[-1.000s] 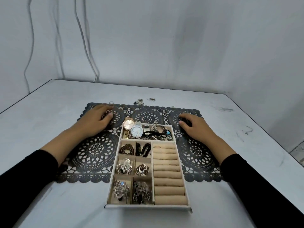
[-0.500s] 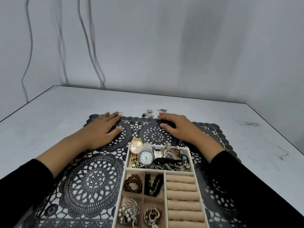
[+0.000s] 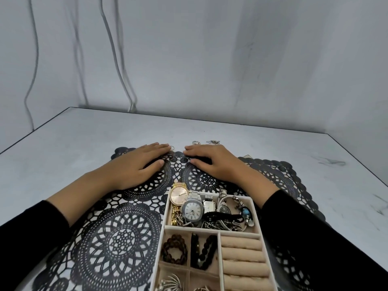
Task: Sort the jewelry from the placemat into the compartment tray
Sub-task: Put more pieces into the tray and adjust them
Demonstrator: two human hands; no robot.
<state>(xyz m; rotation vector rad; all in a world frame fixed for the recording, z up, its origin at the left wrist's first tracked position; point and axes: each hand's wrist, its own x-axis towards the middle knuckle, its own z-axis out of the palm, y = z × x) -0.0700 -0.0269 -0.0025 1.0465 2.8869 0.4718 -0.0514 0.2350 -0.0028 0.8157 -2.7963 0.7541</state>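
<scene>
A beige compartment tray [image 3: 257, 214] lies on the black lace placemat [image 3: 117, 232] in front of me. Its far compartment holds watches [image 3: 192, 210] and tangled bracelets; smaller cells hold bead bracelets [image 3: 174, 248] and brooches; ring rolls [image 3: 242, 256] fill the right side. My left hand [image 3: 136, 166] lies flat on the mat's far edge, fingertips beside two small rings [image 3: 170, 157]. My right hand [image 3: 212, 162] rests flat on the mat close by, its fingertips just short of a ring [image 3: 195, 142] and a small chain piece [image 3: 213, 141] on the bare table.
The grey marbled table [image 3: 63, 143] runs to a wall at the back and has edges on the left and right. Cables [image 3: 117, 59] hang down the wall behind it. My black sleeves [image 3: 315, 238] flank the tray.
Both hands have slid toward the mat's far edge and closer together, the right one moving left. The view has tilted up, so the tray's near end is cut off.
</scene>
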